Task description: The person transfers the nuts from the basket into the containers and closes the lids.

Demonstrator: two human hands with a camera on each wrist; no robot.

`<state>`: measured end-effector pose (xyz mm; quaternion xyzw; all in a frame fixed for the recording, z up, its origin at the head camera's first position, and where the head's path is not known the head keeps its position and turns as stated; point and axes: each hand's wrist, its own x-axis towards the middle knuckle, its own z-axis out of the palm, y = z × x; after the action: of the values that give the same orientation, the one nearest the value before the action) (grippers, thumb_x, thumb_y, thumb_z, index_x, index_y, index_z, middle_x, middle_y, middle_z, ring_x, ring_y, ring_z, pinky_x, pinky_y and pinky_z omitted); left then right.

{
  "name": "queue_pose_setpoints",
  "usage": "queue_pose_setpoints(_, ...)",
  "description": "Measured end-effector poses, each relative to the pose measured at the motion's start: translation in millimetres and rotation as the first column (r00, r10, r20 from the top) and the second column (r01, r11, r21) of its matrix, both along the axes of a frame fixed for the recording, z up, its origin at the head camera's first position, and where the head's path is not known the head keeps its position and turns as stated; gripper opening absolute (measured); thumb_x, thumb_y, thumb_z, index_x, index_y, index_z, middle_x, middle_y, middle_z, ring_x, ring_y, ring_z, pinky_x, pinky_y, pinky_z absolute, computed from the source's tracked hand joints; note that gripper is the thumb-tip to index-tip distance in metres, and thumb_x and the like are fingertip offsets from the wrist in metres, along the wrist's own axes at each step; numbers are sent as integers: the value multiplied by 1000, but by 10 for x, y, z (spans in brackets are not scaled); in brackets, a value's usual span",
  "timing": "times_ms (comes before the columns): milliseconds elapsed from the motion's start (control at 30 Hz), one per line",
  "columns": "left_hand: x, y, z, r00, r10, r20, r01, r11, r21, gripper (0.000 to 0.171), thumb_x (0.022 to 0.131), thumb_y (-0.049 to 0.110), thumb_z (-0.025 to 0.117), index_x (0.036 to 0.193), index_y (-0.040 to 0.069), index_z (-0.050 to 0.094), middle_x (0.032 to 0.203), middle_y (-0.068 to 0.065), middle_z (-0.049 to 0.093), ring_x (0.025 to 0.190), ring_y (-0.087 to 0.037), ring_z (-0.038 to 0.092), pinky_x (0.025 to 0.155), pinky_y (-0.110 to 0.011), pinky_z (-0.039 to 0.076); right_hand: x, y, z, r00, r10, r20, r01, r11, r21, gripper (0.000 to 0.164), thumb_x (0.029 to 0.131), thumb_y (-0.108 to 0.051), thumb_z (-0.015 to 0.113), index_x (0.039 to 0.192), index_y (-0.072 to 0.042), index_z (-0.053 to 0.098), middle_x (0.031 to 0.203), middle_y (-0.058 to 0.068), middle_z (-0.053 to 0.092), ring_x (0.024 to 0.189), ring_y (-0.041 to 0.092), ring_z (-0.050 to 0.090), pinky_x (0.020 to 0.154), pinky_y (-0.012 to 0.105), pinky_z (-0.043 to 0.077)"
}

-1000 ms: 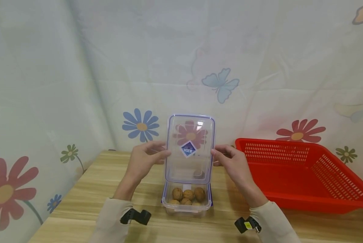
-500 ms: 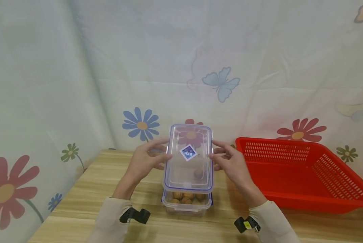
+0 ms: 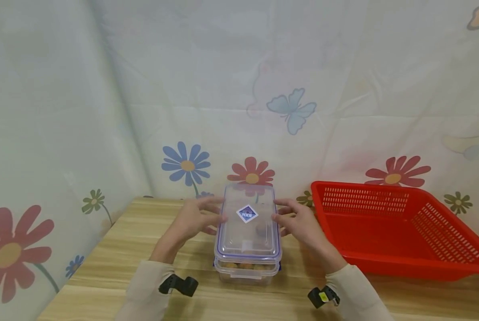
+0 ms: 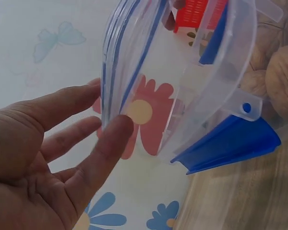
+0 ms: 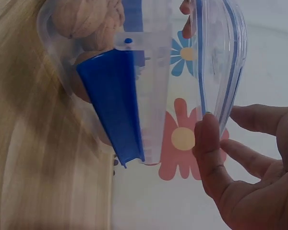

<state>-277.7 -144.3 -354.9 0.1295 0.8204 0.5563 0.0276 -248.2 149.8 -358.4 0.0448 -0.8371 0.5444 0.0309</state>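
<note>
A clear lid (image 3: 247, 236) with a blue seal and a diamond label hangs tilted just above a clear food container (image 3: 245, 278). My left hand (image 3: 194, 219) pinches the lid's left edge between thumb and fingers. On the opposite edge, my right hand (image 3: 299, 222) pinches it the same way. Several walnuts (image 5: 81, 21) lie inside the container, mostly seen through the plastic. Blue side latches, one on the left (image 4: 235, 143) and one on the right (image 5: 110, 103), hang folded outward. In both wrist views a gap separates lid and container rim.
To the right stands a red plastic basket (image 3: 387, 263) with slotted walls, close to my right forearm. The wooden table (image 3: 115, 272) ends at a flower-printed curtain (image 3: 207, 89) behind the container.
Both hands have lowered the lid from nearly upright to a shallower tilt over the container. The walnuts, visible from above before, are now mostly covered by it.
</note>
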Motion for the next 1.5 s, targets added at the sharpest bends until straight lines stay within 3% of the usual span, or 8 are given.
queue_pose_setpoints(300, -43, 34, -106, 999, 1, 49, 2, 999, -46, 52, 90, 9, 86, 138, 2, 68, 114, -21, 73, 91, -29, 75, 70, -43, 67, -31, -44, -76, 997, 21, 75, -29, 993, 112, 55, 97, -12, 78, 147, -2, 59, 123, 21, 67, 86, 27, 71, 72, 39, 67)
queue_pose_setpoints(900, 41, 65, -63, 999, -25, 33, 27, 996, -85, 51, 89, 4, 85, 136, -4, 67, 112, -22, 75, 86, -31, 77, 68, -44, 67, 36, -75, -27, 991, 50, 125, -67, 988, 136, 59, 95, -10, 80, 148, 1, 57, 119, 20, 67, 87, 27, 71, 66, 39, 67)
queue_pose_setpoints(1300, 41, 103, -111, 995, 4, 95, 4, 996, -85, 49, 88, 2, 85, 134, -4, 68, 105, -20, 76, 81, -30, 77, 69, -46, 67, 27, -93, -76, 989, 64, 137, -86, 983, 161, 58, 94, -7, 80, 146, 5, 57, 111, 20, 68, 83, 28, 70, 64, 40, 67)
queue_pose_setpoints(1500, 27, 81, -133, 995, -15, 98, 25, 995, -94, 50, 89, 4, 85, 135, -5, 67, 105, -21, 76, 81, -31, 77, 68, -45, 67, 25, -101, -81, 988, 67, 141, -90, 982, 165, 58, 94, -7, 80, 146, 5, 56, 111, 21, 67, 83, 28, 69, 65, 41, 67)
